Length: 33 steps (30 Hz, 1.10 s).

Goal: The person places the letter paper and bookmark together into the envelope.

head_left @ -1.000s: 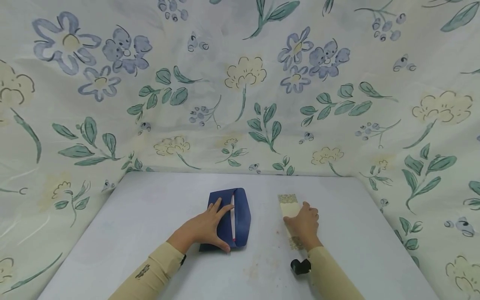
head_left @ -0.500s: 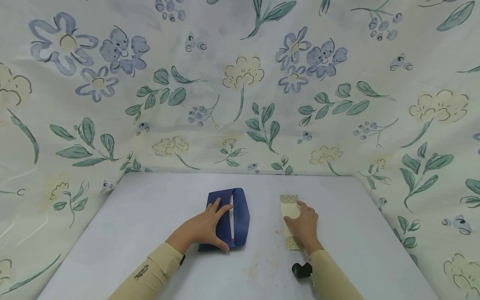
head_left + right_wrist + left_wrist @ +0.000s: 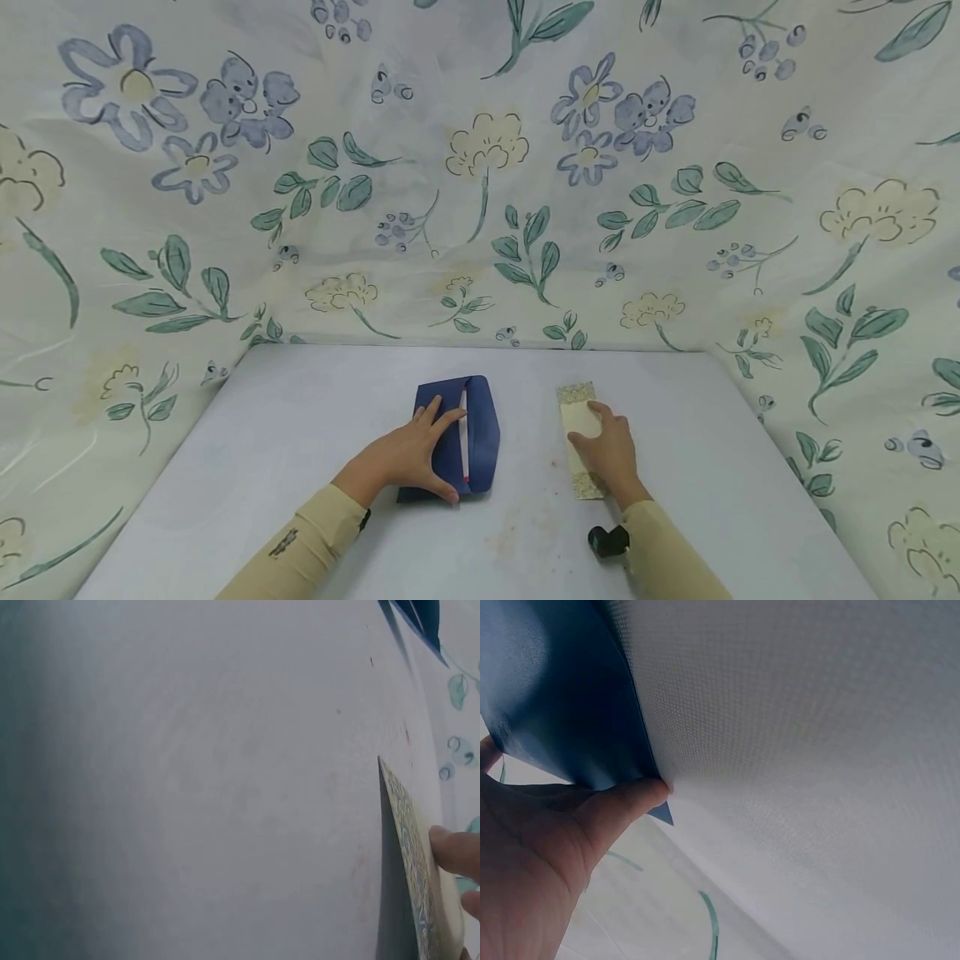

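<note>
My left hand [image 3: 411,450] rests spread over a dark blue envelope [image 3: 483,433], its flap side facing right. The thumb lies at the near edge and the index fingertip at the pocket's opening. A thin white strip [image 3: 463,450] with a red spot at its near end shows in that opening. To the right, my right hand [image 3: 611,450] holds a narrow cream card [image 3: 579,415] between thumb and fingers. Patterned gold-beige bands cover both its ends. In the right wrist view the card [image 3: 409,840] slants up from the table with a shadow beneath.
Beside the right wrist is a small black object [image 3: 607,542] at the sleeve, probably the wrist camera. The white table [image 3: 322,383] has faint brownish marks between the hands. Floral-printed cloth [image 3: 420,217] rises behind it and at both sides.
The card has turned slightly and shifted a little in my right hand's grip, its far end tipping away to the left. My left hand and the envelope stay in place.
</note>
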### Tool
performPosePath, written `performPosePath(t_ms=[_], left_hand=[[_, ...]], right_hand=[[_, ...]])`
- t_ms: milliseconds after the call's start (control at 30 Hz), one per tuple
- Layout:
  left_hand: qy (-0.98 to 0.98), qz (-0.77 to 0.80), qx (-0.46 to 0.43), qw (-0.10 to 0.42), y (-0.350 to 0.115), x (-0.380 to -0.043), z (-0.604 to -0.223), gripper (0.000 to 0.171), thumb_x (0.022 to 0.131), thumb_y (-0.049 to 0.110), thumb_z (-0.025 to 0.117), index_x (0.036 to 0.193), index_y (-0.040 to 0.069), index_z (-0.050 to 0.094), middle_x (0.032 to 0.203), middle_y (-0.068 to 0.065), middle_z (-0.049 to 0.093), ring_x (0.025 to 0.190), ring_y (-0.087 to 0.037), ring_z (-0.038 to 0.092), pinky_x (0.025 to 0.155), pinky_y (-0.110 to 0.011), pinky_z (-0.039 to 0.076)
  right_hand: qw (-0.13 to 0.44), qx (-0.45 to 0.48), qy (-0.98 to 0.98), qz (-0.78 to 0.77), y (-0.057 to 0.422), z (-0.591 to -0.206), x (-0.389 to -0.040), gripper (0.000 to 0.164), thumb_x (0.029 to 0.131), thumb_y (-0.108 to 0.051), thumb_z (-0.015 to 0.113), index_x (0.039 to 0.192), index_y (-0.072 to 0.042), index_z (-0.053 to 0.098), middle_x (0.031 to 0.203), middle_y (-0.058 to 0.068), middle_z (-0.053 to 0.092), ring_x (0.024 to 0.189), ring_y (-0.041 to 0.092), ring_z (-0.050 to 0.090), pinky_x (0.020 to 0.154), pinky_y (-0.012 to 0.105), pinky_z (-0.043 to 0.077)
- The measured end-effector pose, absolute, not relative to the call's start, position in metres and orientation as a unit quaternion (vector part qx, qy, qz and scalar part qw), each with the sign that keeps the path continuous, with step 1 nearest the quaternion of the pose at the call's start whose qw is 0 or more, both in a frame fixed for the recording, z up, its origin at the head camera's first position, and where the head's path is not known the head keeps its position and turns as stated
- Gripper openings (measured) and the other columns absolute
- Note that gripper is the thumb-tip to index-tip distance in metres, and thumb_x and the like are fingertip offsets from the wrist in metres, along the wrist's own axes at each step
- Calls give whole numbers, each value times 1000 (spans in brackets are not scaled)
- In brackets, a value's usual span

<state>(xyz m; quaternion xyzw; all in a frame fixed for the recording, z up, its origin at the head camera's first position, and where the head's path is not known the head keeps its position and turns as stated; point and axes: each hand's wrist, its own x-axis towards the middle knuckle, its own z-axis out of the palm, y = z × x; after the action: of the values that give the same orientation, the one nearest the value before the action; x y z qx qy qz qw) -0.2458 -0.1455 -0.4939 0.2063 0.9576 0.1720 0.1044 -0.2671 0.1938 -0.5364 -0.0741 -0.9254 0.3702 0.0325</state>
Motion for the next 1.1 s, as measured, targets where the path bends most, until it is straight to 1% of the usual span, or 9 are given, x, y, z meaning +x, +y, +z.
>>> performPosePath(t_ms=[67, 133, 200, 467, 667, 867, 967, 1100], left_hand=[[958, 171, 207, 104, -145, -246, -494, 127, 55, 70, 90, 158, 27, 31, 165, -29, 14, 145, -58, 24, 102, -73, 38], [958, 171, 207, 103, -145, -246, -494, 127, 55, 70, 90, 158, 27, 31, 165, -29, 14, 145, -58, 24, 102, -73, 38], [957, 172, 209, 102, -145, -246, -494, 126, 55, 69, 91, 158, 26, 32, 165, -30, 14, 145, -58, 24, 102, -73, 38], [957, 174, 207, 107, -145, -246, -493, 126, 55, 69, 91, 158, 26, 32, 165, -29, 15, 145, -57, 24, 102, -73, 38], [957, 175, 205, 111, -146, -246, -493, 126, 56, 69, 91, 159, 26, 31, 165, -29, 13, 146, -57, 23, 103, -72, 38], [956, 177, 205, 111, -146, -246, -493, 127, 56, 68, 91, 159, 26, 30, 165, -29, 13, 146, -57, 22, 103, -72, 37], [956, 176, 207, 110, -146, -247, -494, 127, 56, 69, 90, 159, 26, 30, 165, -29, 13, 146, -57, 22, 103, -72, 37], [956, 175, 207, 110, -146, -247, -493, 127, 56, 69, 90, 159, 26, 30, 165, -29, 13, 146, -57, 22, 103, -73, 37]], right_hand=[[34, -65, -926, 369, 194, -536, -266, 68, 90, -24, 77, 147, -1, 48, 140, 34, 49, 124, 48, 52, 104, 60, 42], [39, -57, -926, 370, 195, -534, -265, 65, 91, -23, 77, 145, 0, 50, 145, 30, 50, 133, 48, 47, 108, 60, 39], [41, -56, -924, 376, 196, -534, -263, 62, 91, -22, 76, 144, 0, 52, 146, 28, 51, 136, 48, 45, 110, 59, 38], [56, -66, -906, 415, 200, -537, -261, 51, 94, -20, 72, 140, -3, 58, 137, 28, 59, 127, 45, 55, 102, 56, 46], [62, -66, -905, 415, 201, -536, -261, 45, 97, -15, 65, 139, -2, 59, 126, 27, 64, 114, 42, 61, 94, 56, 49], [77, -55, -902, 422, 203, -538, -261, 42, 98, -13, 63, 139, -2, 60, 115, 23, 68, 98, 34, 64, 83, 49, 52], [84, -51, -897, 430, 204, -539, -261, 42, 99, -12, 62, 139, -2, 60, 117, 22, 68, 99, 33, 63, 82, 48, 52], [82, -53, -892, 441, 204, -540, -262, 43, 100, -12, 61, 142, -3, 58, 127, 22, 65, 108, 36, 62, 90, 50, 51]])
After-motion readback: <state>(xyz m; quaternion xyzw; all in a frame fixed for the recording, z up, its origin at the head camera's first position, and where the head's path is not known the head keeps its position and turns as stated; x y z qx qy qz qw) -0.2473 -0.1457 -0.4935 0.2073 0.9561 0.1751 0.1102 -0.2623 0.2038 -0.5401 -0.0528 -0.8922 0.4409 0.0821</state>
